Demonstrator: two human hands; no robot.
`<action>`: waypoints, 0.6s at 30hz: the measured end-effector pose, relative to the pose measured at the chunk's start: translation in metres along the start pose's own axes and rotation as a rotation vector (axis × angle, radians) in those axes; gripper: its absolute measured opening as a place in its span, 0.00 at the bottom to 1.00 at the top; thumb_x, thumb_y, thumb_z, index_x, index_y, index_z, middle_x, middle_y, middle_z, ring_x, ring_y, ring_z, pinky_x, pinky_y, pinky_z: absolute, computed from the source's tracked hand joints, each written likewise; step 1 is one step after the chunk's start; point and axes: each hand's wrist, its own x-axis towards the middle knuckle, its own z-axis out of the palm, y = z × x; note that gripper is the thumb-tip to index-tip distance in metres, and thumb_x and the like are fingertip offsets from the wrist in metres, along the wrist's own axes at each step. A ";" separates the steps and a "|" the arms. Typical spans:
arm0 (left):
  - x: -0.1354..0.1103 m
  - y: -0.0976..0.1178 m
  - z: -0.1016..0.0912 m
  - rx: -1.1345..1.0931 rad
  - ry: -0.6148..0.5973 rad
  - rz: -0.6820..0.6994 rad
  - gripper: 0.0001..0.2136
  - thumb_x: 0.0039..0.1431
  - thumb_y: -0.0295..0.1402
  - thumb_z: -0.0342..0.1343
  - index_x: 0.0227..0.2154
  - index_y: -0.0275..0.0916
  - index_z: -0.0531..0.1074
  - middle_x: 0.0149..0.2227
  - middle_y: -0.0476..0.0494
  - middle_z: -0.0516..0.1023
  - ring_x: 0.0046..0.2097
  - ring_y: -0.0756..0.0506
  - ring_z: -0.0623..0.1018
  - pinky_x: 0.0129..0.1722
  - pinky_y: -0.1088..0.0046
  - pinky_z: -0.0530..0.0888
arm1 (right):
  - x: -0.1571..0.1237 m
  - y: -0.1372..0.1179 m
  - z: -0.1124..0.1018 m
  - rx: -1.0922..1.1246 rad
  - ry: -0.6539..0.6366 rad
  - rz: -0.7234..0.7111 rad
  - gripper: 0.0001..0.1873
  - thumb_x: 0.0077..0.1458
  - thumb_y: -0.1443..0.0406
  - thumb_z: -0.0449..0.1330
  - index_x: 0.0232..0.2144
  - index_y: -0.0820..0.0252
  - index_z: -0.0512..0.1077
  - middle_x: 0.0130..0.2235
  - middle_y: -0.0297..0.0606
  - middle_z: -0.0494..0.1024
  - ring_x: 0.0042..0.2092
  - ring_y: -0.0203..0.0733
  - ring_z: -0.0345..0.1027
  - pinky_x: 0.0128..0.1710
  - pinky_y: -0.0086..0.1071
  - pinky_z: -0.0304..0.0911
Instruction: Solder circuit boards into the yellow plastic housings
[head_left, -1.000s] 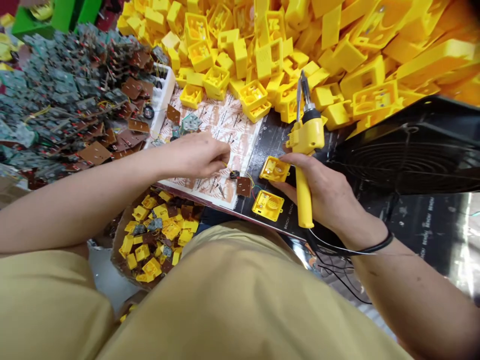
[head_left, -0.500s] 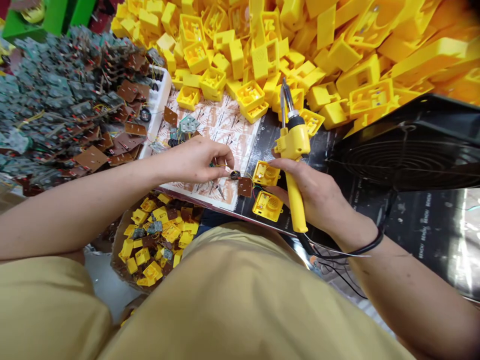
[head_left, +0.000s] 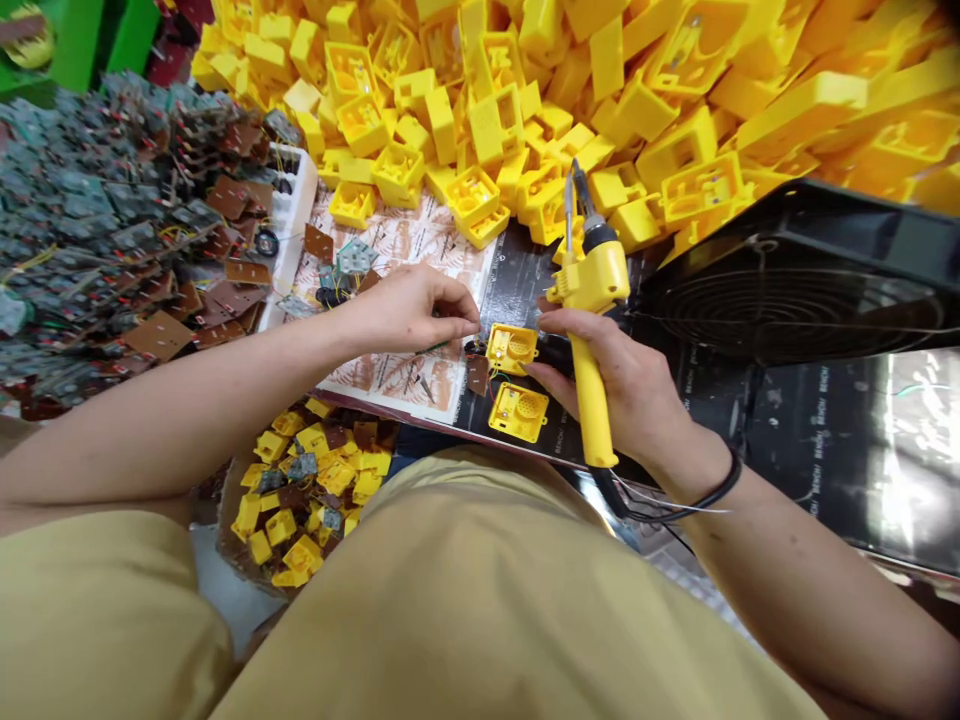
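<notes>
soldering iron (head_left: 589, 330) is gripped in closed right hand (head_left: 626, 385), fingertips touching yellow case (head_left: 511, 348); thin wire just left of case is pinched by left hand (head_left: 409, 310).

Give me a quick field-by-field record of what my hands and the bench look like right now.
left hand: pinched shut beside the upper yellow housing; what it pinches is too small to tell
right hand: grips the soldering iron, tip up; fingertips at that housing's edge
in front: lower yellow housing, brown board
behind: pile of yellow housings
left side: heap of circuit boards
right side: black fan
</notes>
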 end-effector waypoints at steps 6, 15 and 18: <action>0.009 0.004 0.010 -0.069 0.007 0.040 0.04 0.53 0.29 0.60 0.30 0.36 0.79 0.28 0.50 0.81 0.31 0.51 0.78 0.33 0.76 0.71 | 0.001 0.004 0.010 -0.088 0.017 -0.030 0.19 0.62 0.59 0.61 0.53 0.56 0.65 0.45 0.42 0.78 0.42 0.46 0.75 0.41 0.37 0.72; 0.019 0.006 0.010 -0.108 -0.039 0.001 0.07 0.54 0.30 0.60 0.34 0.35 0.79 0.26 0.49 0.80 0.27 0.51 0.76 0.30 0.75 0.70 | 0.003 0.005 0.008 -0.091 -0.008 -0.063 0.21 0.63 0.61 0.60 0.56 0.56 0.62 0.47 0.41 0.77 0.46 0.45 0.74 0.47 0.38 0.71; 0.019 0.008 0.012 -0.078 -0.029 0.012 0.04 0.53 0.30 0.61 0.30 0.35 0.78 0.26 0.49 0.79 0.28 0.52 0.75 0.30 0.76 0.69 | 0.005 0.007 0.000 -0.125 0.010 -0.072 0.21 0.63 0.60 0.61 0.55 0.57 0.63 0.45 0.41 0.78 0.45 0.45 0.74 0.47 0.39 0.71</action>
